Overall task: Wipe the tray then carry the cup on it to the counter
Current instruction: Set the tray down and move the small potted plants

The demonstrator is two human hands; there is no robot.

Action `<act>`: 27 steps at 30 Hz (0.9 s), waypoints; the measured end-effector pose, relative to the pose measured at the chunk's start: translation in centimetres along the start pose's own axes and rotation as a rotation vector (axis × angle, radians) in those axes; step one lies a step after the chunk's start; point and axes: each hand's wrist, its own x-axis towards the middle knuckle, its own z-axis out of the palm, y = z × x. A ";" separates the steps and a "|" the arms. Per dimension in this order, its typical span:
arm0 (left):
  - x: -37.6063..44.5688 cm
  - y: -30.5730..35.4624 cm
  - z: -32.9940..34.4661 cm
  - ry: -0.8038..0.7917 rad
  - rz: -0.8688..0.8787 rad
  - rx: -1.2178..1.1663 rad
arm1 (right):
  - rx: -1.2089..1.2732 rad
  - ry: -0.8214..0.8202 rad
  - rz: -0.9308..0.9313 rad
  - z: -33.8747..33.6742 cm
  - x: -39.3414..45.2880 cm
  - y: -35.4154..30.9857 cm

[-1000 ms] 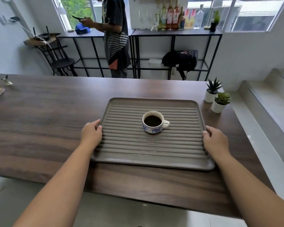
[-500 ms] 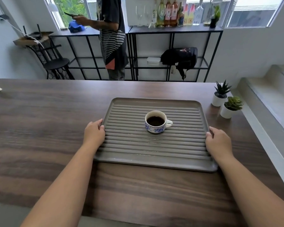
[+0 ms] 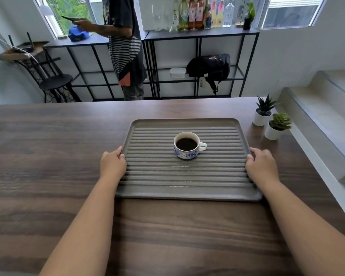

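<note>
A grey ribbed tray (image 3: 185, 182) lies flat on the dark wooden counter (image 3: 48, 166). A white cup with a blue flower pattern (image 3: 186, 146), full of dark coffee, stands upright near the tray's middle, handle to the right. My left hand (image 3: 113, 163) grips the tray's left rim, fingers curled over the edge. My right hand (image 3: 262, 165) grips the right rim the same way. Both forearms reach in from below.
Two small potted succulents (image 3: 264, 112) (image 3: 278, 126) stand close to the tray's far right corner. A white ledge with steps (image 3: 327, 116) runs along the counter's right side. Beyond the counter a person (image 3: 124, 46) stands at black shelves with bottles (image 3: 195, 14).
The view has shifted forward over the counter, and the tray with the cup sits further onto it. Both hands keep the same hold on the rims.
</note>
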 end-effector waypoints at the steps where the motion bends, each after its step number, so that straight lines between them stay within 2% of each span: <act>1: 0.0 0.1 -0.2 -0.010 -0.020 -0.010 | 0.011 -0.005 0.004 -0.1 0.0 0.1; 4: 0.0 1.3 -1.2 -0.033 -0.112 0.041 | 0.092 0.011 0.012 -0.6 0.2 0.4; 6: 0.1 3.7 -2.1 -0.014 -0.069 0.067 | 0.170 0.071 0.013 -1.1 0.4 1.1; 8: -0.6 7.9 -2.6 0.017 0.042 -0.044 | 0.259 0.152 0.050 -1.6 0.5 2.1; 11: -3.1 15.6 -1.6 0.006 0.305 -0.202 | 0.394 0.252 0.147 -2.5 0.9 3.6; 13: -5.7 20.3 0.1 -0.074 0.449 -0.290 | 0.467 0.290 0.194 -3.1 1.5 4.3; 15: -8.1 24.2 2.6 -0.203 0.514 -0.359 | 0.531 0.312 0.209 -3.8 2.4 5.0; 19: -10.1 29.2 8.9 -0.349 0.511 -0.410 | 0.601 0.270 0.176 -5.2 5.3 5.7; 22: -10.0 32.1 13.8 -0.423 0.401 -0.472 | 0.548 0.161 0.134 -6.1 7.7 6.2; 27: -8.5 34.8 19.5 -0.450 0.308 -0.403 | 0.483 0.107 0.039 -6.4 10.3 6.8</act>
